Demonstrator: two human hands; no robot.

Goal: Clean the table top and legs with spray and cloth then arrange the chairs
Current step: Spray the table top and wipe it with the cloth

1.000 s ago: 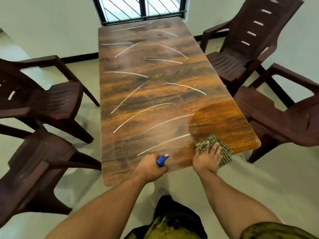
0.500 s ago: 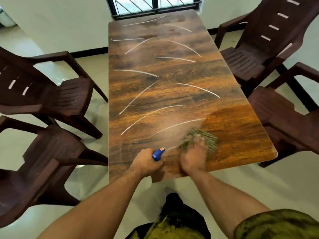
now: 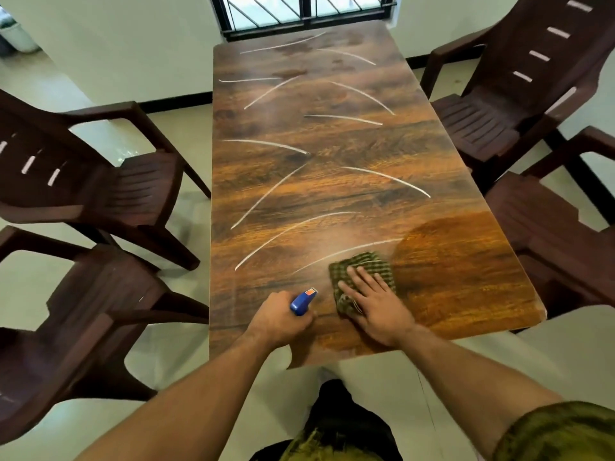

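Head view, left hand fingers curled round spray bottle, right hand fingers straight, pressing cloth onto table

I have the left hand curled round a blue spray bottle above the near edge of the wooden bench. Just beside it the right hand lies flat, fingers spread, pressing a green checked cloth onto the top. Thin pale curved streaks cross most of the bench and a darker glossy patch sits toward the near right corner, right beside the cloth; I see the far left chair and near left chair standing apart from the bench, the far right chair and near right chair closer in, and a barred window at the far end.
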